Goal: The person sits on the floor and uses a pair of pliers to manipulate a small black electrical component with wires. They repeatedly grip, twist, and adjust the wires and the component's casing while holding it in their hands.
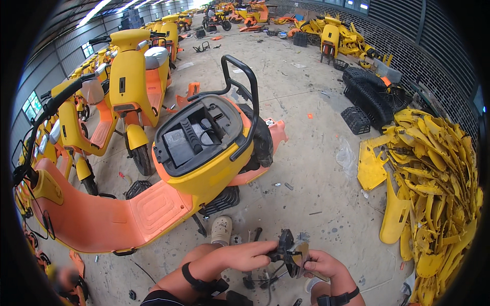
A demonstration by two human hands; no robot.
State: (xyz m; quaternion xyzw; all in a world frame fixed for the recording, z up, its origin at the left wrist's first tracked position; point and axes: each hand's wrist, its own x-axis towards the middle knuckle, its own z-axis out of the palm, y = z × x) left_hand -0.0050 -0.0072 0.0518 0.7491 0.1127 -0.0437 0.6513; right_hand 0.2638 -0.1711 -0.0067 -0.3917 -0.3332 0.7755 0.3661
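Low in front of me, both hands are on a black round part with a shiny, lens-like face [297, 256]. It may be a scooter lamp, but its kind is not certain. My left hand [255, 254] grips its black back side from the left, with the fingers curled. My right hand [324, 264] pinches the rim of the shiny face from the right, thumb up. A dark cable hangs below the part toward the floor. Just beyond stands a yellow and orange electric scooter [204, 173]; its seat is off, and a dark battery-like box [179, 148] sits in the open compartment.
Yellow scooters [127, 81] stand in rows at the left. A tall heap of yellow plastic panels [434, 188] lies at the right. Black crates [356, 120] and a stack of black parts [367, 94] lie beyond it. Small scraps litter the concrete floor [306, 163].
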